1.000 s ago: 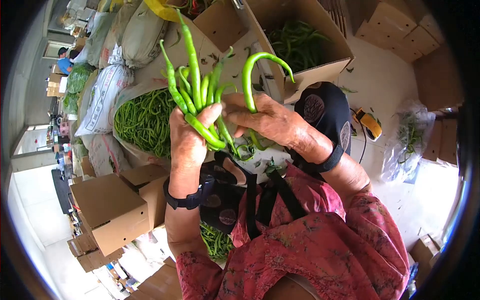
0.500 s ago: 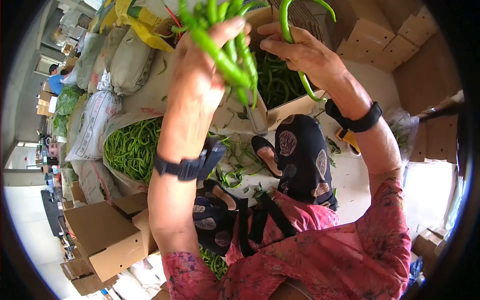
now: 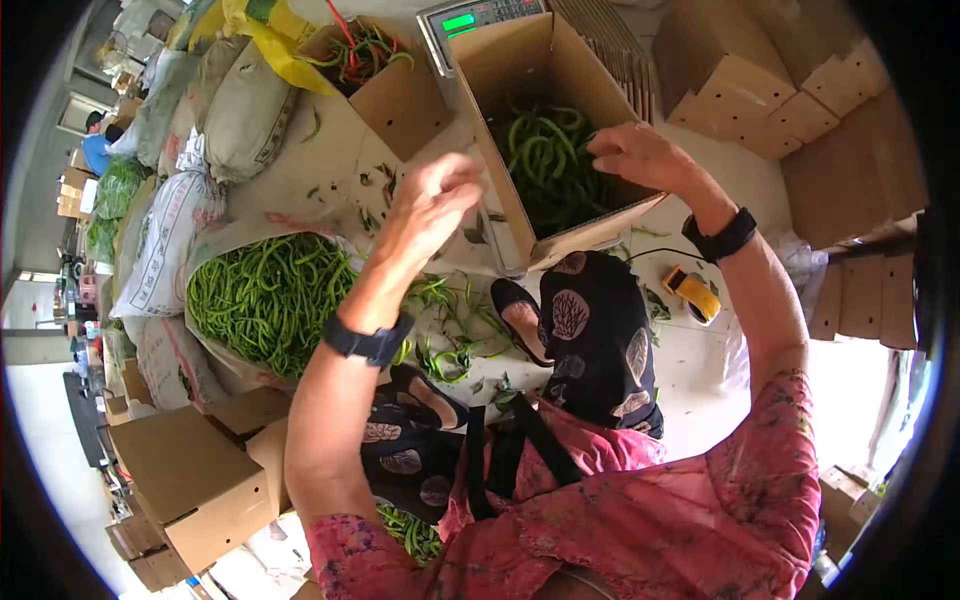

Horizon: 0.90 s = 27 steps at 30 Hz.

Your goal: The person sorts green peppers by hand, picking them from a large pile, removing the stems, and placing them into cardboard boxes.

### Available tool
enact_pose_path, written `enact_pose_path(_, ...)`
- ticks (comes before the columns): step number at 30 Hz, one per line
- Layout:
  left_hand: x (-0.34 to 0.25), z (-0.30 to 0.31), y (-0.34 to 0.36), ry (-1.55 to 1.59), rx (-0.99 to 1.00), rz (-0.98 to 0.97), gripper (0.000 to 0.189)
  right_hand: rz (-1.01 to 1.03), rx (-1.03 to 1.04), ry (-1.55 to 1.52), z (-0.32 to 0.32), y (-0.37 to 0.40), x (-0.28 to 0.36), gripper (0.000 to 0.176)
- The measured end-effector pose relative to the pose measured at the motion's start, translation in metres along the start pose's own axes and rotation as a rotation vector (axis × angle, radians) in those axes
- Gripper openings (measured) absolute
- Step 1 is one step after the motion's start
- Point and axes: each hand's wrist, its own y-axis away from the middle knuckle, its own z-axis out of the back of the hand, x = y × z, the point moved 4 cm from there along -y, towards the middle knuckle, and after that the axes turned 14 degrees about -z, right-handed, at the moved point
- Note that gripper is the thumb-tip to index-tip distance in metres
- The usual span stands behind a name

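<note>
My left hand [image 3: 437, 198], slightly blurred, hovers left of an open cardboard box [image 3: 530, 235], with loosely bent fingers and no pepper in sight in them. Over the box's right wall is my right hand [image 3: 645, 158], its fingers loosely parted, pointing inward, and nothing visible in them. Long green peppers [image 3: 550, 165] lie heaped in the shaded bottom of this box. Beyond its far edge a scale [image 3: 485, 18] shows a lit green display. To the left, an open sack [image 3: 215, 260] is filled with green peppers [image 3: 270, 305].
A smaller box [image 3: 400, 110] holds red and green peppers. Full sacks [image 3: 255, 110] line the left side. Cardboard boxes stand at the lower left [image 3: 190, 460] and upper right [image 3: 740, 85]. A yellow tape dispenser [image 3: 692, 294] and scattered peppers lie on the floor. A person in blue [image 3: 97, 150] is far left.
The green peppers that both hands held are out of them. Both hands have come down; the left has turned toward the box, and the right is at its right wall.
</note>
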Motion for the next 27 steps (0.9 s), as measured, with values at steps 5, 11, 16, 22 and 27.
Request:
enact_pose_path(5, 0.005, 0.048, 0.062, 0.226, 0.077, 0.324, 0.035, -0.161, 0.21, 0.071, -0.003, -0.049, -0.009, 0.04)
enact_pose_path(11, 0.1, 0.113, 0.214, 0.33, -0.212, 0.635, 0.036, 0.054, 0.309, 0.72, -0.023, -0.101, 0.006, 0.048)
enact_pose_path(16, 0.228, 0.107, 0.434, 0.489, -0.471, 0.789, 0.024, -0.168, 0.357, 0.595, -0.039, -0.134, 0.021, 0.063)
enact_pose_path(22, 0.272, 0.07, 0.502, -0.441, -0.368, 0.381, 0.019, -0.24, 0.502, 0.648, -0.088, -0.155, -0.027, 0.06)
enact_pose_path(27, 0.277, 0.094, 0.449, -0.603, -0.349, 0.64, 0.028, -0.17, 0.44, 0.634, -0.057, -0.11, -0.1, 0.059)
